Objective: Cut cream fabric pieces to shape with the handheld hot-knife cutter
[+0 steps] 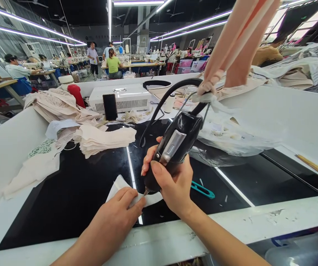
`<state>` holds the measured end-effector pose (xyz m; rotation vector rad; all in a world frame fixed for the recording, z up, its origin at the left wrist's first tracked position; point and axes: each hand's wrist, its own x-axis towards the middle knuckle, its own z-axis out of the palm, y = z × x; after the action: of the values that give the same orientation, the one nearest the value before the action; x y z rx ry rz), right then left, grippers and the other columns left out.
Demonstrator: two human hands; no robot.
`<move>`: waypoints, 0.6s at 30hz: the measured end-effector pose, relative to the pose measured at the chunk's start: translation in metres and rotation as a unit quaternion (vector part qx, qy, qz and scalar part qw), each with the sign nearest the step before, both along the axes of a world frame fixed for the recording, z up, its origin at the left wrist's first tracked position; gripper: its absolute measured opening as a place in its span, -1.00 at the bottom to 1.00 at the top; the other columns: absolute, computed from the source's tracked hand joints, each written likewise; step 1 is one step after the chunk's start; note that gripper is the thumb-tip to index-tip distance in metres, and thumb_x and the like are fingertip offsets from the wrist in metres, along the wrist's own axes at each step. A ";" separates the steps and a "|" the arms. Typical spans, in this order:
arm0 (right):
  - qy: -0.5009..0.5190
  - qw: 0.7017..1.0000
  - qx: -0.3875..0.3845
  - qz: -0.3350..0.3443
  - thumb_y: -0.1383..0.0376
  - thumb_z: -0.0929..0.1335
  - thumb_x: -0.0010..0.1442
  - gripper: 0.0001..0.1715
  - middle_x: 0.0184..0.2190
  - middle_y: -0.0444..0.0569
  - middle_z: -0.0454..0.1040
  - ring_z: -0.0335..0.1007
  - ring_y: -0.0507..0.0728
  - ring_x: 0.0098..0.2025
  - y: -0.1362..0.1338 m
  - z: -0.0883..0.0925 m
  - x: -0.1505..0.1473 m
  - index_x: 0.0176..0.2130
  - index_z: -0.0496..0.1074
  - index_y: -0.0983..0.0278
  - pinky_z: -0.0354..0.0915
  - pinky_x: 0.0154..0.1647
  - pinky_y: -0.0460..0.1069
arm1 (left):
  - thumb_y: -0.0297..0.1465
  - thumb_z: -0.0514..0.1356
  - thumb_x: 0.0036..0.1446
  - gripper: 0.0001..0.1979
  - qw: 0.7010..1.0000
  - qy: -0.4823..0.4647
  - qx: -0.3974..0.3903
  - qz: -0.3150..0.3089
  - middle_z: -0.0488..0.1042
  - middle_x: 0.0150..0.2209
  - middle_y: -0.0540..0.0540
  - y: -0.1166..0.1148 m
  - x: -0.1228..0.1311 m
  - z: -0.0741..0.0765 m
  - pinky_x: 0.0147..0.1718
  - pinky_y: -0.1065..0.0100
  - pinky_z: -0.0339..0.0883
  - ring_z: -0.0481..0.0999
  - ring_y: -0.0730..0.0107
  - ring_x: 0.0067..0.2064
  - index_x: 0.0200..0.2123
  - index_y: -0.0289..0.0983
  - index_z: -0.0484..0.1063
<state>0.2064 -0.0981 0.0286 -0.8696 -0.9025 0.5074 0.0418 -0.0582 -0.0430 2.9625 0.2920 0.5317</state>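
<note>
My right hand [172, 181] is wrapped round a black corded hand tool [175, 138] with a silver plate on its side. The tool tilts down to the left, and its narrow metal tip meets a small white fabric piece [152, 198]. My left hand [120, 207] is closed on that fabric's near edge, thumb and fingers close to the tip, hiding part of the piece. The fabric lies on a glossy black board [73, 199]. Knotted pale pink fabric strips [225, 48] reach from above to the tool's cord end. A teal cutter [203, 189] lies right of my right hand.
Left stand a stack of beige fabric pieces [106, 138] and a larger fabric heap [56, 103]. Behind are a phone [110, 107] and a white vented box [122, 98]. A clear plastic bag [231, 135] and a pencil [311, 164] lie right. People work at machines beyond.
</note>
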 end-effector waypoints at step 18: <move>0.007 0.999 0.038 0.020 0.26 0.50 0.14 -0.66 -0.40 -0.23 0.47 0.37 -0.01 -0.52 0.012 -0.004 -0.006 -0.17 0.30 0.14 0.36 -0.55 -0.09 | -0.59 0.15 0.30 -0.71 0.999 -0.045 -0.014 0.007 0.42 -0.14 -0.20 0.002 0.004 0.009 -0.22 0.21 0.59 0.50 0.18 -0.16 0.06 -0.29 0.44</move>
<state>0.2000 -0.0861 0.0249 -0.7797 -0.9218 0.5115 0.0453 -0.0563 -0.0345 2.9019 0.3089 0.6540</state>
